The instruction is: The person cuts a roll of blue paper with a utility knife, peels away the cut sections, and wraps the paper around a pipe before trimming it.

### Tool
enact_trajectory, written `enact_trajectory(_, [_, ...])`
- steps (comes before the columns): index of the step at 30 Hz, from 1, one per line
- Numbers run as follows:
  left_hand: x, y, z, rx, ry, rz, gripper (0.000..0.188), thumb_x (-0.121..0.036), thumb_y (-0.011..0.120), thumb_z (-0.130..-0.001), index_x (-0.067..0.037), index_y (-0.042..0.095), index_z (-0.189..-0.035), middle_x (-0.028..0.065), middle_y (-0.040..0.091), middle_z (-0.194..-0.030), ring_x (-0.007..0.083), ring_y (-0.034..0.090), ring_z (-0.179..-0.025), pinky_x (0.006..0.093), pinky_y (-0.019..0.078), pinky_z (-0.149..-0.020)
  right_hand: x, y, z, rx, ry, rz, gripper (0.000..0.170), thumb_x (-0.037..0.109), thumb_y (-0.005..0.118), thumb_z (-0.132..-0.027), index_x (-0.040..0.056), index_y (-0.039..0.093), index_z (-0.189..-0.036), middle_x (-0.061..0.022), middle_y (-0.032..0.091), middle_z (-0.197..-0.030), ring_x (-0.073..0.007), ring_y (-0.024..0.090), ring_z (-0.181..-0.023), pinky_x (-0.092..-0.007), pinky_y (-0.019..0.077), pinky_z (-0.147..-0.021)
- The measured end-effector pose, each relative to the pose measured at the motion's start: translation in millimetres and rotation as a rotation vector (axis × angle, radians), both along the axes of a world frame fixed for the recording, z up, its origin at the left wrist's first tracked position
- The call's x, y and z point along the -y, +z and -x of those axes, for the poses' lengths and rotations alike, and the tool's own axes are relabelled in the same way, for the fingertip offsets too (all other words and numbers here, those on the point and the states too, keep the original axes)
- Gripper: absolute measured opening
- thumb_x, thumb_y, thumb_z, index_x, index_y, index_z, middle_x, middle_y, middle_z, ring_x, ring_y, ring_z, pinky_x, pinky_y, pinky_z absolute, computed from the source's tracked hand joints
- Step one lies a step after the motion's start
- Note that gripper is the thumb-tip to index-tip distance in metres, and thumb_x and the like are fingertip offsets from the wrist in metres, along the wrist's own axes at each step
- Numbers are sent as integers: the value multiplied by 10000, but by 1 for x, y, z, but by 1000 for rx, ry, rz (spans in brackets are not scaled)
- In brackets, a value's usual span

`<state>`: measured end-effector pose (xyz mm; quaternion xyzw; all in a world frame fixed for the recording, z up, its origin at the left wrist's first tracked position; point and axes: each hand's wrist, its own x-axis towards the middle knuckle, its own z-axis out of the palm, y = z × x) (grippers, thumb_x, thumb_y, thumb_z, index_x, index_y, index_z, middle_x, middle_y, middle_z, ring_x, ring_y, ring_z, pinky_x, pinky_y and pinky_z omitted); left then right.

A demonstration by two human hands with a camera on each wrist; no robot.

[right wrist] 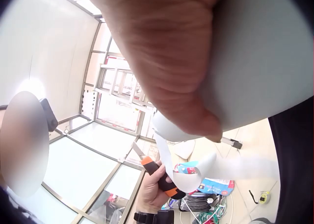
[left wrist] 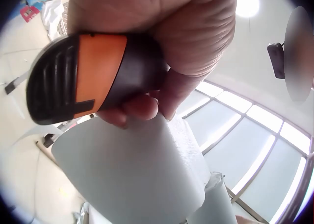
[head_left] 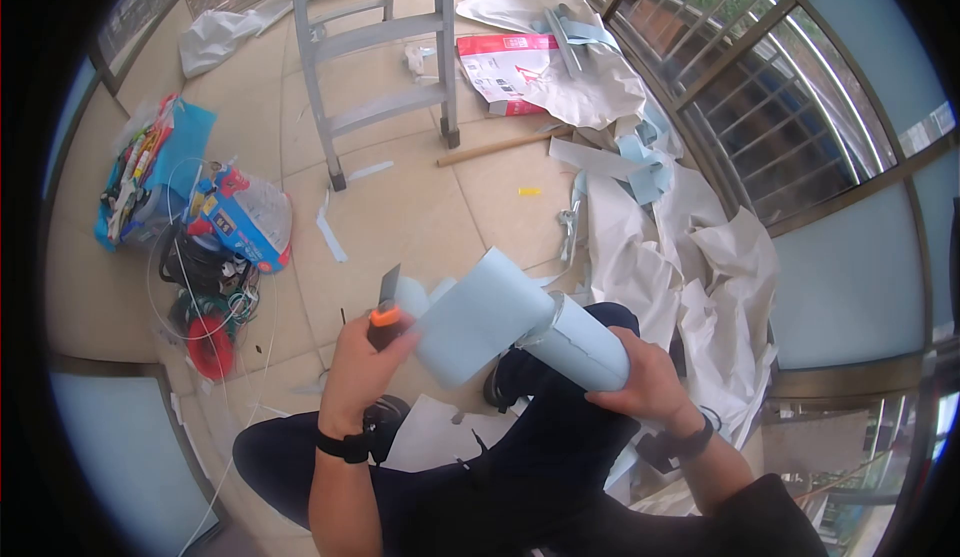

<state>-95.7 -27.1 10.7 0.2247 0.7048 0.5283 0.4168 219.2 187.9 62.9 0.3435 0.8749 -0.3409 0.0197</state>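
Note:
My left hand (head_left: pixel 352 372) holds a utility knife (head_left: pixel 386 319) with an orange-and-black handle, its bare blade pointing up and away. The same hand's fingers pinch the edge of a loose light-blue sheet (head_left: pixel 485 312), seen close in the left wrist view (left wrist: pixel 117 170). That sheet stretches across to a roll (head_left: pixel 588 345) of the same material, whose near end my right hand (head_left: pixel 650 382) grips over the right knee. A ragged torn edge shows at the roll's far end. In the right wrist view the thumb (right wrist: pixel 196 118) lies along the roll.
A metal stepladder (head_left: pixel 385 67) stands ahead on the tiled floor. Crumpled white sheeting (head_left: pixel 690 277) and blue scraps lie along the right. Bags (head_left: pixel 250 219), cable and a red container (head_left: pixel 210 347) sit at the left. A wooden stick (head_left: pixel 490 145) lies near the ladder.

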Motion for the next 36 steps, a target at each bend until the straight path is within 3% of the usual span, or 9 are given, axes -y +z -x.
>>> enact_trajectory(2, [9,-4,-4,39,-9,51,229,-111,764,-902,4,711,-1093,30,707,-908,117,634,-811,297,526,-755,9,4,6,46,0,-113,746,278,925,-644,67,623,-1293,-185,734,-1145,-420,706,-1045,-455,558,-940])
enact_trajectory(4, [12,-8,-10,-162,168,51,212,-80,757,-897,-20,685,-1088,-13,634,-774,78,572,-668,248,454,-616,18,3,7,42,16,-189,724,275,921,-641,70,624,-1268,-179,737,-1120,-423,705,-1035,-465,561,-922])
enact_trajectory(7, [2,14,-45,-431,381,-64,230,-82,775,-892,-25,675,-1091,-8,647,-811,92,592,-707,263,481,-655,25,3,8,17,48,-316,699,258,914,-633,75,623,-1241,-177,741,-1070,-421,712,-1003,-480,570,-888])
enact_trajectory(10, [4,54,-80,-255,-11,21,236,-90,803,-882,-6,673,-1060,19,671,-883,90,613,-799,266,517,-743,18,12,9,-15,31,-351,716,232,912,-628,74,609,-1257,-192,743,-1034,-421,724,-968,-484,581,-859])
enact_trajectory(16, [-10,46,-96,-45,7,-69,237,-105,788,-908,0,676,-1089,21,682,-883,91,610,-773,269,517,-737,-17,13,10,-8,-188,-393,729,264,874,-659,63,576,-1293,-174,724,-1066,-411,716,-948,-495,563,-816])
enact_trajectory(21, [-12,38,-106,-48,-12,-55,287,-130,785,-926,-2,653,-1146,19,680,-880,91,613,-771,268,517,-738,4,-19,26,-143,-105,-793,721,192,849,-669,13,567,-1308,-160,690,-1084,-383,679,-929,-498,522,-772])
enact_trajectory(22, [-13,37,-108,-39,-12,-72,320,-144,788,-930,-4,635,-1175,29,684,-901,96,621,-794,271,519,-748,6,-25,26,-145,-124,-700,738,156,855,-658,1,555,-1315,-179,675,-1121,-404,666,-1018,-499,528,-891])
enact_trajectory(29, [-33,27,-119,-42,107,-157,455,-187,805,-937,9,535,-1248,95,692,-1064,130,649,-923,280,531,-831,28,-28,30,-172,-78,-773,774,123,859,-650,-20,543,-1342,-200,625,-1182,-405,636,-1018,-502,510,-878])
enact_trajectory(36, [-87,-15,-148,-5,288,-303,544,-197,880,-880,25,487,-1184,161,703,-1030,211,694,-934,325,550,-837,36,-12,34,-205,-78,-741,801,201,902,-656,-13,538,-1337,-197,616,-1188,-398,629,-1049,-489,512,-888])
